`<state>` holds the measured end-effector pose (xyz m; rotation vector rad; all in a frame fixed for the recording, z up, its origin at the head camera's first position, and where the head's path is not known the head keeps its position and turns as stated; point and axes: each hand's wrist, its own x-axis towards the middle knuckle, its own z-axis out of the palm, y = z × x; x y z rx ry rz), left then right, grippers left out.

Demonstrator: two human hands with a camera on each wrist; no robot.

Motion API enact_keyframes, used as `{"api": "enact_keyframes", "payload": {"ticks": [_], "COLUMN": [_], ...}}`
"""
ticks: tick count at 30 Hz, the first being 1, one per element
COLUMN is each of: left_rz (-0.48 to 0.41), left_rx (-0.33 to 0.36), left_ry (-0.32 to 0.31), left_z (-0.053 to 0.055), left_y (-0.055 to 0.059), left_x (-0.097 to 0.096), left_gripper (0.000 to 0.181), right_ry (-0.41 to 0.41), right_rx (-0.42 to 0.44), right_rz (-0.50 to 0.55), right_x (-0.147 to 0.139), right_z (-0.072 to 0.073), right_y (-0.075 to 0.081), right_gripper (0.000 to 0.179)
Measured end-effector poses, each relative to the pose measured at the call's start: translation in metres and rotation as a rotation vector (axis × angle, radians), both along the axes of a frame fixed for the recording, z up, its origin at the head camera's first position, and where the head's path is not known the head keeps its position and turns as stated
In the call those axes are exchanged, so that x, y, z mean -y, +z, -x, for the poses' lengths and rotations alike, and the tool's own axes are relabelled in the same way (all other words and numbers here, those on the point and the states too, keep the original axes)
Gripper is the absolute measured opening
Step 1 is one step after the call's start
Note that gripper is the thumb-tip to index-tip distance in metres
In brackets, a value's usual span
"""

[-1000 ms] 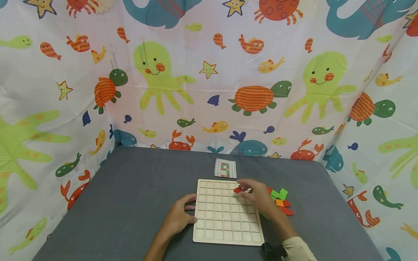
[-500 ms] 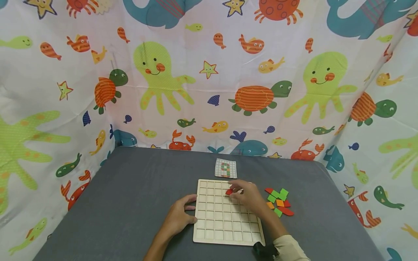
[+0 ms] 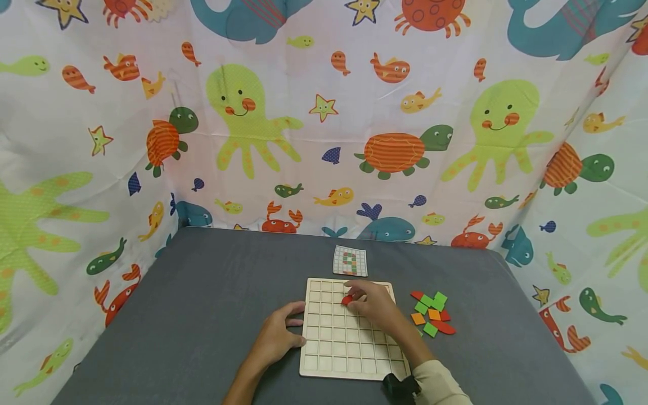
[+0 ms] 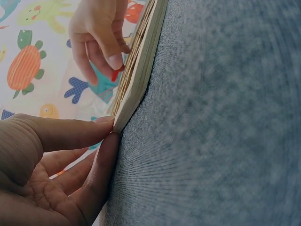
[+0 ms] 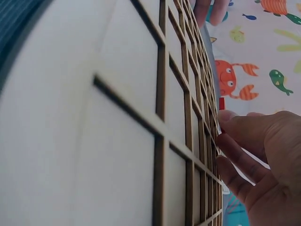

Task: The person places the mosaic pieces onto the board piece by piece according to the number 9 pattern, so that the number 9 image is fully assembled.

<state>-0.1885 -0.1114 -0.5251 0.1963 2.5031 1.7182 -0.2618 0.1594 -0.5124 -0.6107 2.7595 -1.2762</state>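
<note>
A pale wooden grid board (image 3: 339, 354) lies flat on the table. My left hand (image 3: 275, 336) holds the board's left edge; in the left wrist view its thumb and a finger (image 4: 106, 155) meet at the rim. Over the board's upper part, my right hand (image 3: 373, 304) pinches a small red tile (image 3: 346, 300) between thumb and fingers. Only part of the tile shows, so its full shape cannot be told. In the right wrist view the red tile (image 5: 222, 103) peeks out beyond the thumb.
Several loose red, green and orange tiles (image 3: 430, 329) lie right of the board. Behind it is a small card (image 3: 358, 264) printed with a coloured grid pattern. A grey cloth (image 3: 228, 281) covers the table, and a sea-animal curtain (image 3: 314, 180) hangs around it.
My right hand has moved left across the board's upper part with the red tile, uncovering more of the loose tiles on the right. The left hand stays at the board's edge.
</note>
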Motion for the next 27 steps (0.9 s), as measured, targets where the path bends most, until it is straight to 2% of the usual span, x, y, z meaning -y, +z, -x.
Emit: {"api": "enact_keyframes", "payload": {"ticks": [7, 15, 27], "left_rz": [-0.012, -0.052, -0.126], "left_rx": [0.001, 0.012, 0.113], "left_ry": [0.0, 0.004, 0.053], "left_z": [-0.001, -0.002, -0.005], "left_y": [0.002, 0.003, 0.005], "left_x": [0.0, -0.001, -0.003], "left_gripper": [0.079, 0.08, 0.074], "right_ry": [0.006, 0.048, 0.054], "right_rx": [0.017, -0.037, -0.01], "right_rz": [-0.008, -0.015, -0.021], "right_x": [0.006, 0.012, 0.017], "right_z": [0.002, 0.007, 0.009], "right_y": [0.001, -0.003, -0.001], "right_gripper": [0.047, 0.047, 0.047]}}
